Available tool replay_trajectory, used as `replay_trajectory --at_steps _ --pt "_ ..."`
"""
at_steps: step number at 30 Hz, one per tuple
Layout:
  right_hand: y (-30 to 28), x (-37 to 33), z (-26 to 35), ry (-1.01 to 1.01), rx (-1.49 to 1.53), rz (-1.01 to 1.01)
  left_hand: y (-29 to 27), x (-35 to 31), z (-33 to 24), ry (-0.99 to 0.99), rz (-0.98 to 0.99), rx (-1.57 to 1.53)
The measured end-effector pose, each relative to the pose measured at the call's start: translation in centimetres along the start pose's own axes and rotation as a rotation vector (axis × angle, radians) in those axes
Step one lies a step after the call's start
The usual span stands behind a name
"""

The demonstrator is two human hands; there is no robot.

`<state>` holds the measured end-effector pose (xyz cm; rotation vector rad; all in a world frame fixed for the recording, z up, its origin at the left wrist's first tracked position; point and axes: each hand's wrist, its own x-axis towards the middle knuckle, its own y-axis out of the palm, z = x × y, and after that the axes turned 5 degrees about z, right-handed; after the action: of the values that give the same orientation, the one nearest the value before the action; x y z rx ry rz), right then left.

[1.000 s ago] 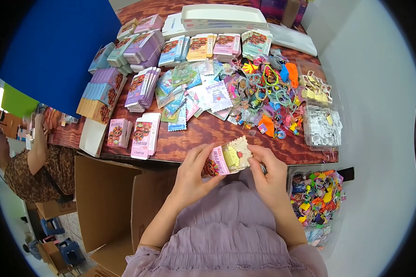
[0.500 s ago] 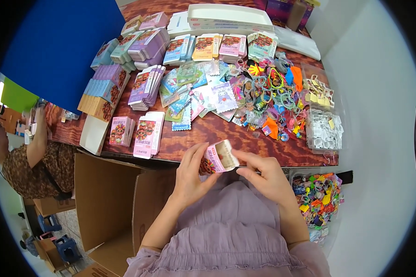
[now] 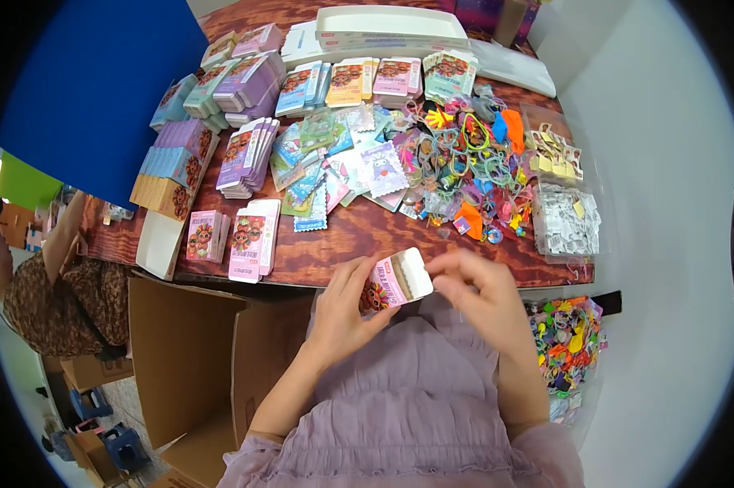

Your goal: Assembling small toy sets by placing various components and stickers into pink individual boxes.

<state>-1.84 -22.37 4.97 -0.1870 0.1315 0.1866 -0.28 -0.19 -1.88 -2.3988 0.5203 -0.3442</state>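
Observation:
My left hand (image 3: 344,305) is closed around a small pink card box (image 3: 381,285) with a printed picture, held tilted in front of my body at the table's near edge. The box's end faces right, with a white flap (image 3: 417,272) standing out there. Just beside that flap is my right hand (image 3: 482,294), its fingers bent and its thumb a little apart from the forefinger. Nothing shows between those fingertips. Two groups of similar pink boxes stand left of my hands: short ones (image 3: 207,237) and taller, flatter ones (image 3: 253,241).
Stacked coloured boxes (image 3: 249,81) fill the table's back left. Flat printed packets (image 3: 381,171) lie mid-table, beside a heap of small colourful trinkets (image 3: 465,167). A clear tray (image 3: 569,220) holds paper slips. Below are an open carton (image 3: 184,366) and more trinkets (image 3: 569,346). Another person (image 3: 62,285) works at left.
My right hand has drawn back slightly to the right from the box's end. The box has moved a little right, and its white flap stands out more.

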Motion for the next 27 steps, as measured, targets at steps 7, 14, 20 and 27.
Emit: replay_trajectory --at_steps 7,14,20,27 --pt "1.8 3.4 -0.2 -0.139 -0.098 0.184 -0.2 0.5 -0.7 0.035 0.085 -0.165" --pt "2.3 1.7 0.5 -0.265 -0.342 0.044 -0.6 0.0 -0.7 0.000 0.041 -0.125" --pt "2.8 1.4 0.4 -0.280 -0.330 -0.008 -0.3 0.1 -0.8 0.033 -0.005 -0.089" --pt "1.4 0.8 -2.2 -0.264 -0.039 -0.200 -0.9 0.2 0.7 -0.048 -0.091 -0.095"
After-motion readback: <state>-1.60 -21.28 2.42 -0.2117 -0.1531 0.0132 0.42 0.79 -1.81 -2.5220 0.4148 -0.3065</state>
